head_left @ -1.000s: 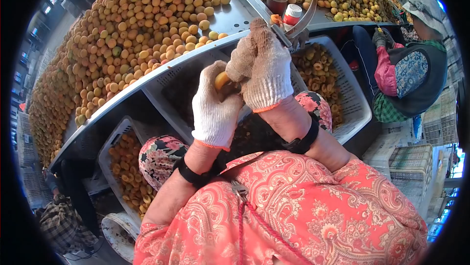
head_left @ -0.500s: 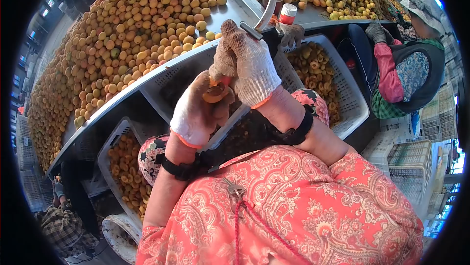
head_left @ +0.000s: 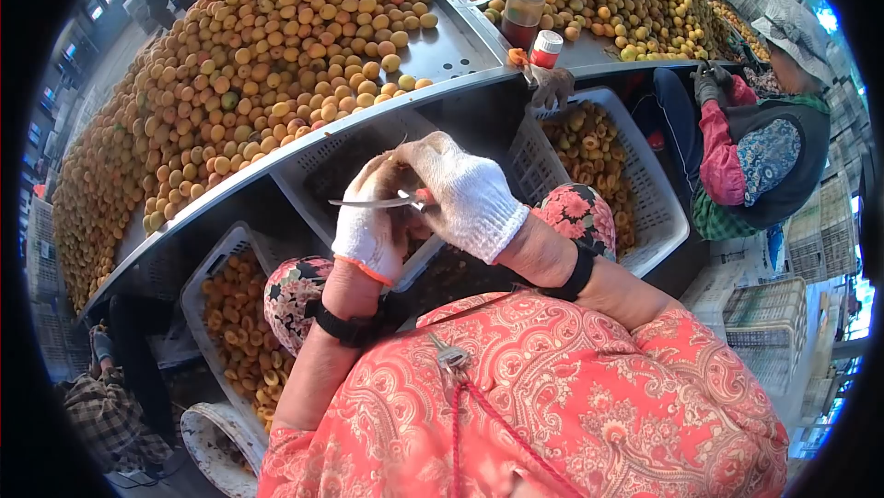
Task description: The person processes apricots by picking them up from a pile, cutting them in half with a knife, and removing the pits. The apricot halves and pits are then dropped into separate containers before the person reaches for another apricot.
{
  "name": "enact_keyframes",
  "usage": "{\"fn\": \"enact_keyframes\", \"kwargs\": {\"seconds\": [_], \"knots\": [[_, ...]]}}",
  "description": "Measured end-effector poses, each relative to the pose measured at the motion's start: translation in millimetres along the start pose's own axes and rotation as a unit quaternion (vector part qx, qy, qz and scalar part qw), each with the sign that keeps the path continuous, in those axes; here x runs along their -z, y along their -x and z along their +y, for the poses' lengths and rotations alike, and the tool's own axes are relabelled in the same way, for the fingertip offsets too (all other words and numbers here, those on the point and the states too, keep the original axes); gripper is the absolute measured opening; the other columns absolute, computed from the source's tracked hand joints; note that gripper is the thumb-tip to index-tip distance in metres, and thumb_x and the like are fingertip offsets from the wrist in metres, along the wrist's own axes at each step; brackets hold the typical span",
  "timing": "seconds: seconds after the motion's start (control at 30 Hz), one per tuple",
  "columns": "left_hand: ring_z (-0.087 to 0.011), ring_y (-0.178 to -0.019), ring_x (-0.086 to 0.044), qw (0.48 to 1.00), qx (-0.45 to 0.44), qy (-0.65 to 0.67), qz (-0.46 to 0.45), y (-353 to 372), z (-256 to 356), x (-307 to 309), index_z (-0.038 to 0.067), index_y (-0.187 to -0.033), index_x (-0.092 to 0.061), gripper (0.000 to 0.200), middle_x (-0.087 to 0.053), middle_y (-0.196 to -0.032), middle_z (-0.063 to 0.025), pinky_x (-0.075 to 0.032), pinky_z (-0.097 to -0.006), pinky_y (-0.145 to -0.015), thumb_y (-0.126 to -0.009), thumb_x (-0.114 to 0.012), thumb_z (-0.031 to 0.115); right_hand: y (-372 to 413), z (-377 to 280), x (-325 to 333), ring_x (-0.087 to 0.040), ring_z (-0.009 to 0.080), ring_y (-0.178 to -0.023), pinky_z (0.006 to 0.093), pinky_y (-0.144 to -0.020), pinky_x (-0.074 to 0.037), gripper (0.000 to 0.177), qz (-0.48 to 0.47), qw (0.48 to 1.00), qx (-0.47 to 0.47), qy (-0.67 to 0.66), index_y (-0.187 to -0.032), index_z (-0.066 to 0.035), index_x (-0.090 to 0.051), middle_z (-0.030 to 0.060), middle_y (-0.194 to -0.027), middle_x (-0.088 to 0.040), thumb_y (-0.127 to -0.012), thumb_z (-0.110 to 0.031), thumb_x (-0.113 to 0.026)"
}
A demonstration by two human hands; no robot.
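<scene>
Both hands wear white knitted gloves with brown-stained fingers and meet in front of the body. My right hand point(head_left: 465, 190) is closed around a small curved knife point(head_left: 373, 203), whose blade points left across the other glove. The fingers of my left hand point(head_left: 370, 217) are curled at the right fingertips; whatever they hold is hidden. Beneath the hands is a crate with dark contents, partly covered. Beyond them, a big heap of orange-yellow fruit point(head_left: 267, 56) lies on a metal table point(head_left: 451, 38).
Crates of split fruit stand at the right point(head_left: 677, 213) and left point(head_left: 193, 300). A jar point(head_left: 523, 15) and a red-and-white bottle point(head_left: 546, 50) are near the table edge. A white bucket point(head_left: 198, 429) is lower left. A co-worker point(head_left: 769, 148) sits at the right.
The knife has swung down from above the right hand to lie across the left glove. Both hands have come lower and together. The orange fruit seen in my left hand is now hidden.
</scene>
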State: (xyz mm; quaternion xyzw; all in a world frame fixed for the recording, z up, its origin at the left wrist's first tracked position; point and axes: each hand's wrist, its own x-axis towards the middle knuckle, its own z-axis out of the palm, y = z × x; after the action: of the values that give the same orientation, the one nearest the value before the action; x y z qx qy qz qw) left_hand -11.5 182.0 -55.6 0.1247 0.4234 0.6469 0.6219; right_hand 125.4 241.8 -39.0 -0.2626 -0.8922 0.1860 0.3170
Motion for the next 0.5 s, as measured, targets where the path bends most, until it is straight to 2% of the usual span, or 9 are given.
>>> {"fn": "enact_keyframes", "kwargs": {"seconds": [0.03, 0.1, 0.17, 0.2, 0.23, 0.27, 0.37, 0.43, 0.5], "knots": [[-0.0172, -0.079, -0.067, 0.999, -0.025, -0.031, -0.004, 4, -2, 1, 0.008, -0.116, -0.062, 0.023, -0.067, -0.099, -0.0042, -0.055, -0.0251, -0.067, -0.096, -0.056, 0.018, 1, 1, -2, -0.065, 0.0365, -0.090, 0.0414, -0.072, -0.055, 0.042, -0.001, 1.000, 0.000, 0.001, -0.115, -0.009, -0.060, 0.0159, -0.103, -0.062, -0.075, -0.008, -0.072], [-0.0180, -0.082, -0.068, 0.976, -0.099, -0.191, -0.035, -8, -13, 18, 0.006, -0.121, -0.060, 0.027, -0.066, -0.105, -0.0065, -0.058, -0.0274, -0.067, -0.096, -0.054, 0.014, 0, 2, -5, -0.065, 0.0372, -0.088, 0.0414, -0.070, -0.055, 0.041, 0.007, 1.000, -0.027, 0.005, -0.113, -0.008, -0.060, 0.0167, -0.099, -0.062, -0.074, -0.011, -0.074], [-0.0196, -0.078, -0.069, 0.821, -0.406, -0.396, -0.071, -14, -23, 24, 0.005, -0.125, -0.057, 0.030, -0.067, -0.102, -0.0081, -0.059, -0.0314, -0.057, -0.095, -0.053, 0.011, -3, 4, -7, -0.065, 0.0370, -0.086, 0.0405, -0.069, -0.055, 0.039, -0.007, 1.000, -0.025, 0.005, -0.111, -0.007, -0.060, 0.0170, -0.096, -0.063, -0.074, -0.010, -0.074], [-0.0196, -0.078, -0.069, 0.821, -0.405, -0.395, -0.069, -8, -18, 18, 0.005, -0.125, -0.057, 0.030, -0.067, -0.102, -0.0081, -0.059, -0.0314, -0.057, -0.095, -0.053, 0.011, -4, 5, -8, -0.065, 0.0368, -0.084, 0.0396, -0.069, -0.055, 0.037, -0.019, 1.000, -0.022, 0.004, -0.109, -0.005, -0.060, 0.0173, -0.093, -0.063, -0.075, -0.010, -0.074], [-0.0208, -0.073, -0.069, 0.948, -0.219, -0.226, -0.049, 1, -6, 6, 0.005, -0.126, -0.056, 0.032, -0.068, -0.101, -0.0092, -0.059, -0.0331, -0.054, -0.095, -0.052, 0.011, -5, 7, -8, -0.065, 0.0368, -0.084, 0.0396, -0.069, -0.055, 0.037, -0.020, 1.000, -0.024, 0.003, -0.109, -0.005, -0.060, 0.0173, -0.093, -0.063, -0.075, -0.010, -0.074], [-0.0220, -0.068, -0.069, 0.999, -0.015, -0.038, -0.024, 6, 2, -2, 0.004, -0.128, -0.054, 0.033, -0.068, -0.099, -0.0102, -0.058, -0.0348, -0.050, -0.095, -0.052, 0.011, -6, 10, -6, -0.066, 0.0351, -0.084, 0.0382, -0.069, -0.055, 0.034, -0.027, 0.998, -0.022, -0.053, -0.107, -0.004, -0.060, 0.0171, -0.091, -0.064, -0.076, -0.011, -0.073], [-0.0227, -0.066, -0.070, 0.992, 0.031, -0.011, -0.125, 6, 15, 4, 0.003, -0.127, -0.051, 0.035, -0.069, -0.098, -0.0101, -0.058, -0.0355, -0.047, -0.099, -0.051, 0.025, -10, 3, 10, -0.069, 0.0322, -0.086, 0.0393, -0.073, -0.055, 0.031, -0.093, 0.967, -0.114, -0.208, -0.106, -0.002, -0.062, 0.0213, -0.089, -0.068, -0.082, -0.019, -0.070], [-0.0215, -0.061, -0.067, 0.994, 0.025, -0.046, -0.098, 6, 13, 6, 0.007, -0.125, -0.053, 0.034, -0.069, -0.098, -0.0109, -0.053, -0.0309, -0.043, -0.099, -0.050, 0.028, -10, 4, 13, -0.070, 0.0280, -0.081, 0.0358, -0.071, -0.055, 0.030, -0.148, 0.945, -0.154, -0.247, -0.108, -0.002, -0.062, 0.0197, -0.087, -0.068, -0.083, -0.016, -0.069], [-0.0183, -0.057, -0.064, 0.996, 0.044, -0.065, -0.033, 1, 8, 13, 0.010, -0.120, -0.055, 0.027, -0.068, -0.093, -0.0106, -0.044, -0.0253, -0.038, -0.098, -0.049, 0.026, -6, 10, 2, -0.070, 0.0230, -0.074, 0.0327, -0.069, -0.055, 0.031, -0.104, 0.960, -0.086, -0.244, -0.108, 0.000, -0.061, 0.0147, -0.081, -0.069, -0.083, -0.015, -0.070]]}}
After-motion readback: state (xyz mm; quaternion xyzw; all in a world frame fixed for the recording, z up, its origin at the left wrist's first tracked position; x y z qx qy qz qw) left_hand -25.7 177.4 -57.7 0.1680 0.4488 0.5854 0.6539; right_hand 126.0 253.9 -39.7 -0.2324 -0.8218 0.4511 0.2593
